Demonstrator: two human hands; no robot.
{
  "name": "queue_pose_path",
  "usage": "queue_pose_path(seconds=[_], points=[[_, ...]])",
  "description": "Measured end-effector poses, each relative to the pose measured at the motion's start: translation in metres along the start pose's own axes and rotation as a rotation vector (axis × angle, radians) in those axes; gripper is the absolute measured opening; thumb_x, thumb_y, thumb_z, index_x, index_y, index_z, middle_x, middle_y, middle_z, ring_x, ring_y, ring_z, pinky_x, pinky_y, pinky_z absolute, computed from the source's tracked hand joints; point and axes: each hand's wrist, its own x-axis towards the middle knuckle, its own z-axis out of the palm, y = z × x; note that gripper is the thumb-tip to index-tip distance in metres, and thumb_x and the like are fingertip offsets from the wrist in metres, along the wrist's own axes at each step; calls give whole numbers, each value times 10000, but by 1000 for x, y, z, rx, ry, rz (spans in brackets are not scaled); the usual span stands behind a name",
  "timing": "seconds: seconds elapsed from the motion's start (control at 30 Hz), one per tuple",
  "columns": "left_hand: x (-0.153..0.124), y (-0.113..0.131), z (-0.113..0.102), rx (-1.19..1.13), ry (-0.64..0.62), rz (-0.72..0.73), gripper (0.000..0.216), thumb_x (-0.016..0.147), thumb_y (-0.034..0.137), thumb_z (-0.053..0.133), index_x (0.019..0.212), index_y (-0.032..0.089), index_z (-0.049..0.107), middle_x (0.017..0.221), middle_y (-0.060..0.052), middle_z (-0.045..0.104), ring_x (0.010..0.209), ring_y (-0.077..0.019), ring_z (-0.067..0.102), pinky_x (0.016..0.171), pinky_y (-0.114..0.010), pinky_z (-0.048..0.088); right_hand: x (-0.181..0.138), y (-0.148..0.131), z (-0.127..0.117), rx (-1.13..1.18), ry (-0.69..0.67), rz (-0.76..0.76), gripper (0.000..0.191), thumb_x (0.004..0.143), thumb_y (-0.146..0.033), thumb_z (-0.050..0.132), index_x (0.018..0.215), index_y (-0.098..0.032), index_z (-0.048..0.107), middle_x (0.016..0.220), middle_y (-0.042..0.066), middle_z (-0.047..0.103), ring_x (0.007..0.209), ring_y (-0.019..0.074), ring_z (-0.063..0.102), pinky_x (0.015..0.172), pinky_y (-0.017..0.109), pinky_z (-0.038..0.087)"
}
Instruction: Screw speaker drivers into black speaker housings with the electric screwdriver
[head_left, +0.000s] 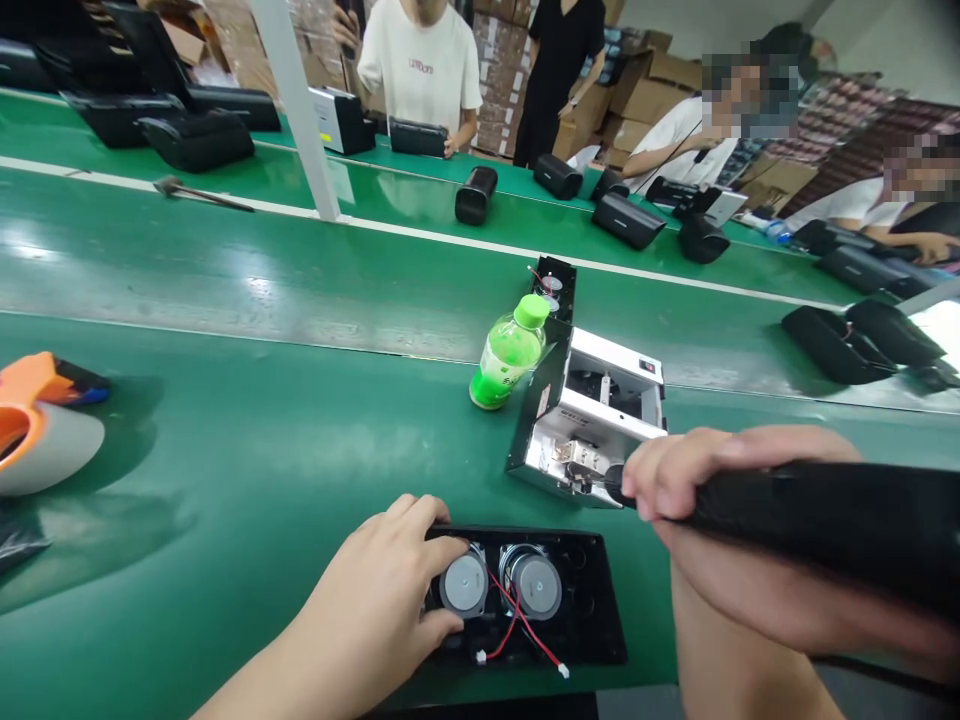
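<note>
A black speaker panel (600,610) lies on the green bench near its front edge. Two round speaker drivers (538,586) sit in it, with red and black wires (517,612) ending in small white plugs. My left hand (409,575) grips the panel's left part, thumb and fingers around the left driver. My right hand (705,480) is wrapped around a black electric screwdriver (817,520), held nearly level. The screwdriver's nose points left and meets the metal pick-up of a silver and black screw feeder (607,430). The very tip is hard to make out there.
A green-capped bottle (510,350) stands left of the feeder, with another speaker panel (555,285) behind it. An orange tape dispenser (45,420) is at far left. Across the conveyor (360,290), people sit or stand among several black speaker housings (628,220).
</note>
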Motion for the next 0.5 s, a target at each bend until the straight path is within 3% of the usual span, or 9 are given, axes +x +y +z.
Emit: queue_pose_path(seconds=[0.1, 0.27, 0.37, 0.5], points=[[3, -1, -2, -9, -10, 13, 441, 800, 300, 958, 1207, 350, 797, 1338, -52, 657, 1204, -326, 644, 1026, -525, 583, -4, 5, 12, 16, -39, 24, 512, 863, -777, 774, 1002, -285, 794, 639, 1, 683, 511, 222, 632, 501, 397, 525], [3, -1, -4, -36, -16, 7, 461, 812, 291, 951, 1237, 367, 789, 1357, -47, 649, 1200, -314, 642, 1035, -514, 579, 0, 12, 14, -63, 217, 62, 840, 829, -1010, 536, 1097, -237, 726, 585, -3, 667, 436, 218, 573, 423, 388, 492], [2, -1, -5, -46, -22, -4, 471, 822, 303, 944, 1263, 367, 789, 1376, -50, 649, 1223, -314, 643, 1056, -509, 577, 11, 17, 7, -68, 186, 124, 903, 824, -1050, 441, 1120, -233, 684, 548, 0, 662, 402, 214, 563, 398, 367, 498], [3, -1, -4, -21, -32, 0, 557, 800, 375, 972, 1323, 340, 782, 1442, -76, 640, 1309, -347, 618, 1116, -529, 564, 15, 18, 4, -22, 199, 183, 860, 849, -1030, 441, 1104, -245, 685, 512, -21, 617, 359, 200, 521, 346, 334, 457]])
